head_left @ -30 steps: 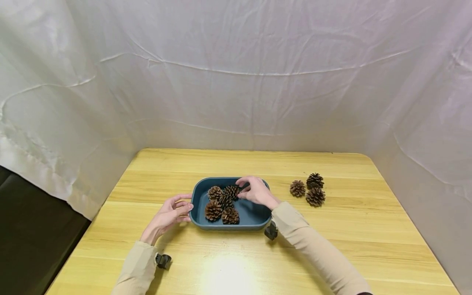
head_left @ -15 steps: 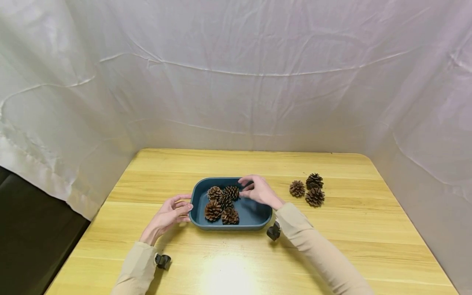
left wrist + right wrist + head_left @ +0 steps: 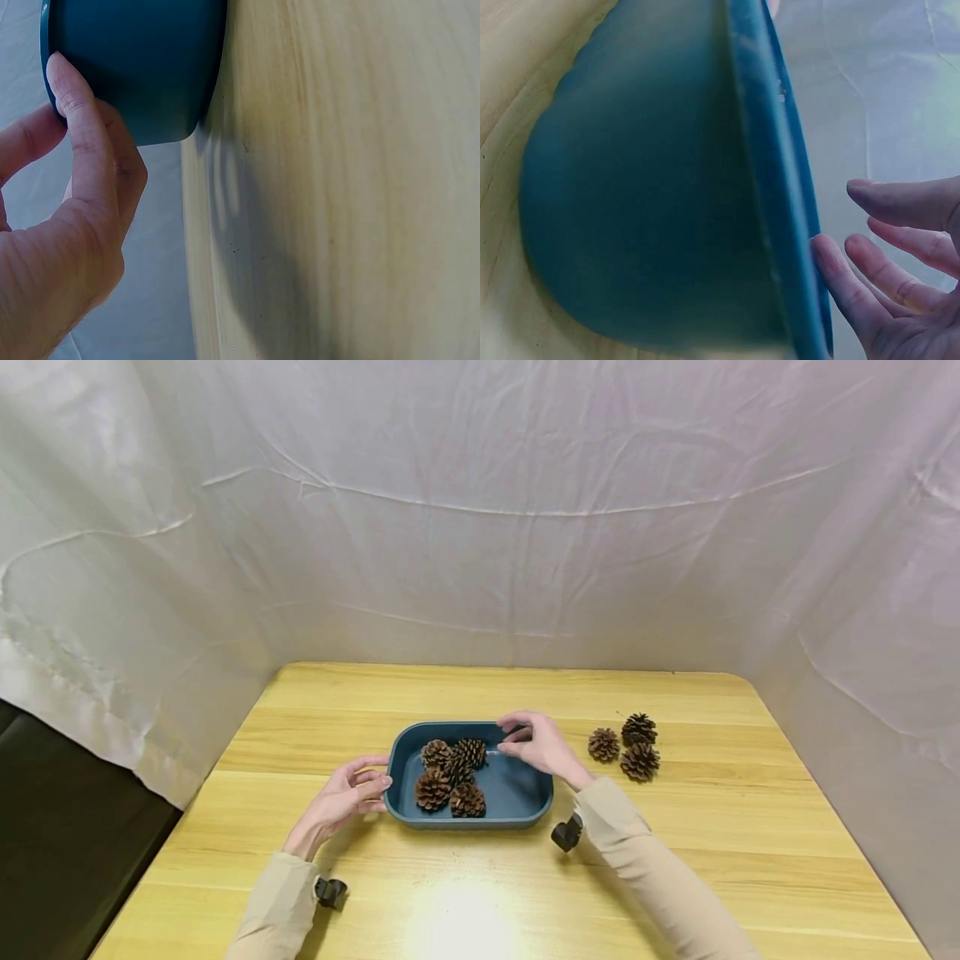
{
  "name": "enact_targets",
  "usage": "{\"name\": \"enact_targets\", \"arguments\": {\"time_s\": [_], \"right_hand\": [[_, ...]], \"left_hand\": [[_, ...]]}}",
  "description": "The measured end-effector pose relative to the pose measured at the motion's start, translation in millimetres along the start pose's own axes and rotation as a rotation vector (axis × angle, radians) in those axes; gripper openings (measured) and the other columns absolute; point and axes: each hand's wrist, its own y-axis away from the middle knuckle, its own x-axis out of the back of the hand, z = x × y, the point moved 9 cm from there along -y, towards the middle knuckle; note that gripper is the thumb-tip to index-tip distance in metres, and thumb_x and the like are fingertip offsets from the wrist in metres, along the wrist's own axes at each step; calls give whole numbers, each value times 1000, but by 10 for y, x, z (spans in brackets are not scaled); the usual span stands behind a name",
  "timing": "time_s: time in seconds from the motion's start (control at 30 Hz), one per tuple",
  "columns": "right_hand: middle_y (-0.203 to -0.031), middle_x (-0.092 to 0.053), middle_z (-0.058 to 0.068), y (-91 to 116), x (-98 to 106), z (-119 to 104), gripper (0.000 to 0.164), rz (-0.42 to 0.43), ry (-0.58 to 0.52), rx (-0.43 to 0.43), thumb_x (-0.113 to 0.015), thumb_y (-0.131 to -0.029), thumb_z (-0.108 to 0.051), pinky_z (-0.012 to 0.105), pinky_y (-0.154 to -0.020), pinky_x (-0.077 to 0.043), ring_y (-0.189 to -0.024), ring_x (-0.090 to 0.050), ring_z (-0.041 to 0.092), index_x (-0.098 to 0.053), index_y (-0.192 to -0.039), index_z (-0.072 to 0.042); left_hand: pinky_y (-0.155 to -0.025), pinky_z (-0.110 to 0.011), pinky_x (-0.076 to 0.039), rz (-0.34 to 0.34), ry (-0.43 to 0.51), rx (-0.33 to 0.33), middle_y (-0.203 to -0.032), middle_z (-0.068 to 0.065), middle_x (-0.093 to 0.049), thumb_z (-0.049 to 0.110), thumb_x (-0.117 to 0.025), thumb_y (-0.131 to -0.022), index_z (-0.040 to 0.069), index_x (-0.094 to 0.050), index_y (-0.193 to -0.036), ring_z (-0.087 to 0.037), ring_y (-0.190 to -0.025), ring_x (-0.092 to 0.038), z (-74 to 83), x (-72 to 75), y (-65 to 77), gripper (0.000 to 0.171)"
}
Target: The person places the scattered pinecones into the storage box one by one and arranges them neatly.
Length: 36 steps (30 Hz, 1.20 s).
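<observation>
A dark blue oblong plastic basin [image 3: 517,793] stands on the table with several brown pine cones [image 3: 432,788] gathered in its left half. My left hand [image 3: 341,797] holds the basin's left end. In the left wrist view the thumb [image 3: 79,112] lies at the rim, with bent fingers beside it along the end wall. Over the basin's back right part hovers my right hand [image 3: 542,745], thumb and fingers parted, nothing between them. The right wrist view has those fingers [image 3: 889,274] just past the rim, the cones hidden behind the basin wall.
Three more pine cones [image 3: 640,762] sit close together on the wooden table [image 3: 720,810], right of the basin. A pale fabric curtain [image 3: 517,568] hangs around the back and sides. Each forearm carries a small black wrist camera [image 3: 567,833].
My right hand has drawn back rightward from the pine cone at the back of the basin, leaving that cone in place. The left hand stays at the basin's end.
</observation>
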Motion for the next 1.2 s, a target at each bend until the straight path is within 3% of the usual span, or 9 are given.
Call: {"name": "enact_targets", "arguments": {"time_s": [0.33, 0.47, 0.63, 0.7, 0.87, 1.1, 1.2], "right_hand": [[-120, -64, 28, 129, 212, 23, 36, 93, -57, 28, -72, -90, -5, 30, -73, -61, -99, -71, 36, -66, -124, 4], [-122, -66, 25, 233, 310, 26, 35, 142, -80, 6, -73, -90, -8, 32, -77, -61, -101, -69, 37, -67, -124, 2], [-119, -67, 26, 337, 434, 117, 32, 239, -122, 13, -74, -90, -6, 26, -78, -61, -101, -69, 38, -69, -120, 2], [-116, -67, 27, 364, 483, 195, 30, 286, -146, 28, -75, -89, -6, 19, -76, -60, -97, -71, 33, -70, -118, 2], [-111, -68, 28, 484, 605, 294, 29, 389, -223, 63, -74, -89, -1, 18, -76, -61, -88, -69, 12, -69, -116, 8], [-101, -68, -2, 683, 770, 400, 27, 485, -263, 123, -73, -90, -2, 19, -70, -61, -79, -67, 8, -69, -116, 7], [-99, -67, -8, 750, 834, 432, 27, 515, -279, 142, -72, -91, -2, 17, -69, -60, -78, -67, 8, -68, -116, 7]], "left_hand": [[-72, -24, -62, 0, 0, -2, -98, 0, -63, 3, -57, -101, -14, -28, -147, -7, -75, -64, 10, -10, 1, 57], [-72, -24, -62, 0, -3, -1, -97, 0, -63, 4, -57, -101, -14, -28, -147, -7, -75, -64, 8, -11, 1, 57], [-71, -23, -62, 5, -4, -2, -99, 0, -63, 4, -57, -101, -14, -29, -147, -7, -75, -64, 1, -1, -1, 57], [-71, -23, -62, 7, -5, -2, -99, -1, -63, 4, -57, -101, -14, -29, -147, -7, -74, -64, 0, 3, -2, 56], [-71, -23, -61, 9, -5, -5, -100, 0, -64, 4, -57, -101, -14, -29, -147, -7, -75, -64, -4, 9, 1, 56], [-71, -23, -62, 7, -9, -10, -100, 1, -63, 4, -56, -102, -14, -28, -147, -7, -76, -64, -10, 11, -4, 56], [-71, -23, -62, 11, -5, -10, -100, 1, -63, 4, -56, -101, -14, -28, -147, -7, -77, -65, -15, 13, -5, 56]]}}
